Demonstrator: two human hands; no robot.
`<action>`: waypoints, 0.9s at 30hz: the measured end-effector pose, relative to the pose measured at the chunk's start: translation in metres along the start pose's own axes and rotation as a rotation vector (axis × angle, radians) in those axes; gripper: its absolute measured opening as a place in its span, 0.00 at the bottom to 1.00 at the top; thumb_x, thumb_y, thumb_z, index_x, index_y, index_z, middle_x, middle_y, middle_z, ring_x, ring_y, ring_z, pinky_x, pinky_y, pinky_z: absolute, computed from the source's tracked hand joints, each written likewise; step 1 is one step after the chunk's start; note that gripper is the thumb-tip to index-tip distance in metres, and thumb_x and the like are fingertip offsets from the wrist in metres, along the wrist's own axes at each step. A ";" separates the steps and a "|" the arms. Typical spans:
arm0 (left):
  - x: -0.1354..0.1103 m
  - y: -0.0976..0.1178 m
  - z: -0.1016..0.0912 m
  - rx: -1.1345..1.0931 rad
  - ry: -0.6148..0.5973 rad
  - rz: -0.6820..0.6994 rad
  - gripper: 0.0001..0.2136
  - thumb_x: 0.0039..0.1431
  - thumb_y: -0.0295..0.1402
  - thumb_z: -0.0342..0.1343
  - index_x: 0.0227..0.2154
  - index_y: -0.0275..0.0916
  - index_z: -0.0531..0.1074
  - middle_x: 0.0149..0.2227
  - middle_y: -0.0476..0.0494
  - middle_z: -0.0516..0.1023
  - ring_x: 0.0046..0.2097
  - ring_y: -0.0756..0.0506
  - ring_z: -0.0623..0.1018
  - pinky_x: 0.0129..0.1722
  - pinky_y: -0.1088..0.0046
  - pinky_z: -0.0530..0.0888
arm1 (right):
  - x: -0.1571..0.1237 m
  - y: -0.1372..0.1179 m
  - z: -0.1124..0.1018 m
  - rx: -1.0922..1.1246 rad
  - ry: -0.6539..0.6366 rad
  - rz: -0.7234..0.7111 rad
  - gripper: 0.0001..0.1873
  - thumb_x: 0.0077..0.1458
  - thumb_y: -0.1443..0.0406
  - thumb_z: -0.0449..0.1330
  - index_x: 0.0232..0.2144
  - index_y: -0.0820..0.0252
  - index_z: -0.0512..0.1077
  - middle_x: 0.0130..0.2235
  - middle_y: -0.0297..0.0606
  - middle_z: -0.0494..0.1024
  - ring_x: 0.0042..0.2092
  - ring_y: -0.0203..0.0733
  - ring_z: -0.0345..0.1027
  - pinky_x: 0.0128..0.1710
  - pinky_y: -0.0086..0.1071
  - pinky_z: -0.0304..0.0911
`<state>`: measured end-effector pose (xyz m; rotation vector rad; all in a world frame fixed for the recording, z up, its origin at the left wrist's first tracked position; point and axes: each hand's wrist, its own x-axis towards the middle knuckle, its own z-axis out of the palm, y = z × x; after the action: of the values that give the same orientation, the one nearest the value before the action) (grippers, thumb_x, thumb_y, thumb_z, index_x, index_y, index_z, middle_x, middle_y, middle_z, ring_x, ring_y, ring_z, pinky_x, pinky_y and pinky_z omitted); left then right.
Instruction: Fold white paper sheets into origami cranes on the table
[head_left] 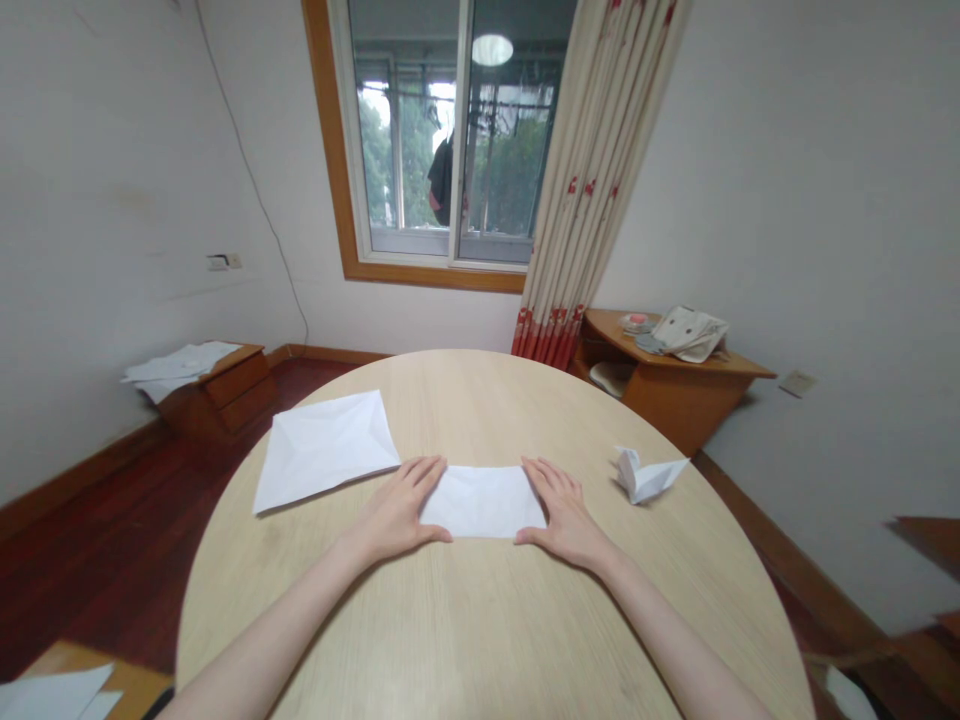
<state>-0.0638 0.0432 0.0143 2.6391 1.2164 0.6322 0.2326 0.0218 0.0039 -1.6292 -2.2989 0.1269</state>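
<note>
A white sheet of paper (484,502), folded into a rectangle, lies flat on the round wooden table (480,620) in front of me. My left hand (405,508) rests at its left end, fingertips by the far corner and thumb by the near one. Mirroring it, my right hand (556,512) lies along the right end. Both hands are open, with fingers stretched out and touching the paper. To the right stands a folded white paper crane (646,478). Left of my hands lies a stack of white paper (326,445), its top sheet faintly creased.
Behind the table are a window (450,140) and a patterned curtain (592,180). A wooden corner desk (675,395) with a light-coloured bag (688,333) stands back right. At the left wall, a low wooden cabinet (244,385) carries papers (184,362). More papers (56,692) lie bottom left.
</note>
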 end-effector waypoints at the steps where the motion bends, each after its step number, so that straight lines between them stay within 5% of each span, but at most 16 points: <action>1: 0.000 -0.001 0.001 -0.005 -0.001 0.002 0.45 0.45 0.53 0.63 0.63 0.44 0.51 0.63 0.36 0.58 0.64 0.34 0.57 0.60 0.53 0.59 | 0.000 -0.001 -0.001 0.000 0.002 0.001 0.53 0.44 0.43 0.60 0.65 0.56 0.46 0.64 0.50 0.54 0.65 0.57 0.43 0.60 0.50 0.40; 8: 0.001 0.003 -0.002 -0.014 0.019 0.011 0.43 0.47 0.51 0.63 0.63 0.42 0.52 0.64 0.34 0.55 0.65 0.34 0.55 0.61 0.52 0.57 | -0.001 -0.004 -0.004 0.002 0.022 0.015 0.55 0.44 0.44 0.60 0.66 0.55 0.41 0.63 0.52 0.54 0.64 0.58 0.44 0.60 0.50 0.41; 13: 0.000 0.008 -0.004 -0.061 0.203 0.059 0.33 0.54 0.44 0.61 0.60 0.41 0.57 0.64 0.34 0.55 0.64 0.36 0.56 0.61 0.52 0.59 | -0.003 -0.006 -0.006 0.089 0.085 0.014 0.57 0.42 0.46 0.64 0.66 0.56 0.41 0.62 0.51 0.56 0.63 0.58 0.46 0.60 0.50 0.41; 27: -0.004 0.033 -0.036 -0.377 0.518 -0.012 0.16 0.63 0.40 0.50 0.52 0.46 0.67 0.57 0.41 0.64 0.55 0.40 0.68 0.54 0.57 0.68 | -0.011 -0.029 -0.028 0.499 0.429 -0.099 0.22 0.59 0.57 0.52 0.54 0.56 0.65 0.43 0.44 0.75 0.46 0.47 0.67 0.48 0.42 0.62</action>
<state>-0.0588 0.0178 0.0558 2.2157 1.0809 1.4479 0.2179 -0.0014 0.0353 -1.1554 -1.8286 0.2739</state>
